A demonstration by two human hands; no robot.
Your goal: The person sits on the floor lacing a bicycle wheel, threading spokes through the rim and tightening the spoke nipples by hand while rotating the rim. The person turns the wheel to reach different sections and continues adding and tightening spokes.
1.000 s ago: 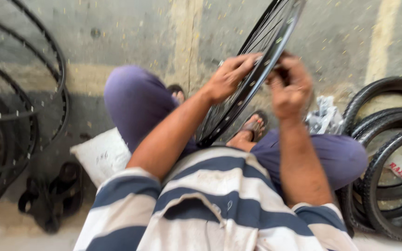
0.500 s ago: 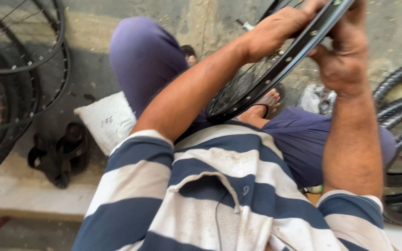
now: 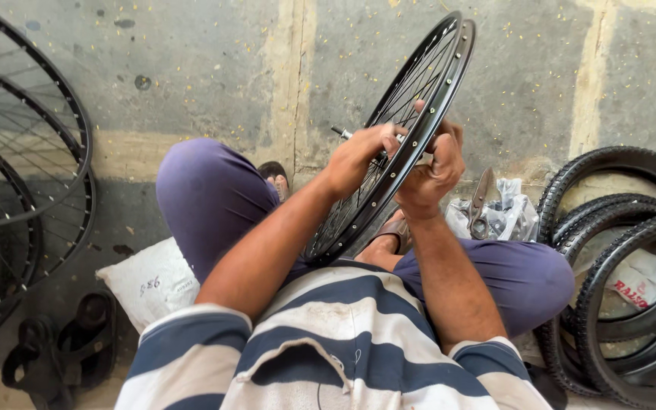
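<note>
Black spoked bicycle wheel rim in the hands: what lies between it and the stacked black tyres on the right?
In the head view, a crumpled clear plastic bag with metal pliers on it, beside the person's purple-trousered knee.

- Even, soft daylight fills the scene; the source itself is out of view, and nothing looks dim.
- Shadows are faint and diffuse, deepest under the person's legs and at the lower left by the dark sandals (image 3: pixel 58 353).
- The black wheel rim (image 3: pixel 411 129) shows a mild sheen along its edge, with no harsh glare.
- Focus is sharp across the frame, without motion blur.
- Wide-angle distortion bends the spoked wheels (image 3: pixel 17 175) on the left and the tyres (image 3: pixel 632 266) on the right.
</note>
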